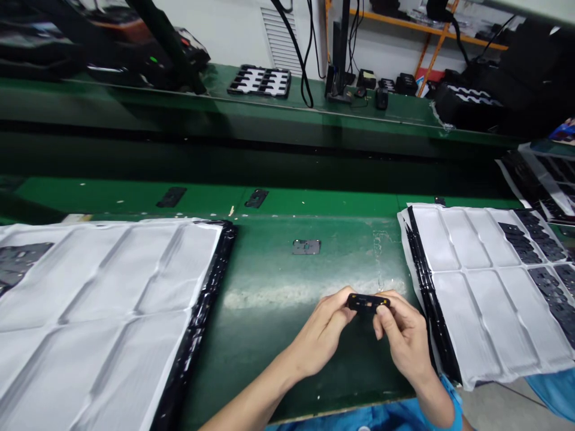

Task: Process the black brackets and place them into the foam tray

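Between my two hands, a small black plastic part (369,303) with tiny gold-coloured spots is held above the green bench. My left hand (324,326) pinches its left end. My right hand (403,332) grips the right end, thumb across its near face. Beyond them, a flat dark plate with cut-outs (306,246) lies on the bench. To the right stands a white-lined compartment tray (458,299) with dark plates (550,293) in its right-hand compartments. Another white-lined tray (112,299) is at the left, with dark plates (20,262) in its far left compartment.
Two more dark plates (171,197) (256,198) lie on the green strip behind. A dark belt channel (269,158) runs across the bench. On the far ledge are a black-and-white tray (260,81), a monitor stand (338,90) and hanging cables (299,48).
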Tool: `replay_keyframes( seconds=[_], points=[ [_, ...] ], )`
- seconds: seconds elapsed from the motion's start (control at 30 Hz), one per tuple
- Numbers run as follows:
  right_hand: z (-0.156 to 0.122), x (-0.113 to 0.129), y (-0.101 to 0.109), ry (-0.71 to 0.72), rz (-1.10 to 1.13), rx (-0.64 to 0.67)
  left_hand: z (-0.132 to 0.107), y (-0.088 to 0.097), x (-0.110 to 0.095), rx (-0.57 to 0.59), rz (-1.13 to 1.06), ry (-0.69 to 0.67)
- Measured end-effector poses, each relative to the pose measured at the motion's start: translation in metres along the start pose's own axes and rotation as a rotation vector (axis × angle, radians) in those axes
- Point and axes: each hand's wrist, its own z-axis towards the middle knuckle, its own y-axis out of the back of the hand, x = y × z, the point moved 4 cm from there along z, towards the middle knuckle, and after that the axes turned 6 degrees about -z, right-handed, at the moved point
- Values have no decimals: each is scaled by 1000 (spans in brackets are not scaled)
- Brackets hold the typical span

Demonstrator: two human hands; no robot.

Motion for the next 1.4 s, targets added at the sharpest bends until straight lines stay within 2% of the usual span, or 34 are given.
replay_keyframes(
  seconds=[0.13,0.2,0.37,0.53,0.77,1.0,1.23,1.4],
  points=[
    [2,2,5,-12,5,-51,-5,4,-1,59,146,55],
    [3,3,7,-9,-5,-50,-5,8,-4,47,180,52],
    [7,6,1,-1,-1,17,2,8,-11,-40,134,-47],
    [8,4,-2,-34,-31,-25,3,1,-1,-56,140,-23],
    [8,0,5,6,-127,74,-2,4,2,-99,120,-18],
    [9,6,5,-4,-148,-26,-4,-3,-4,-21,-37,38],
    [8,8,-2,22,-82,-129,-10,-8,-5,-52,-92,18],
    [7,9,-4,37,-100,-140,-13,-9,-5,-73,-105,-4]
  ],
)
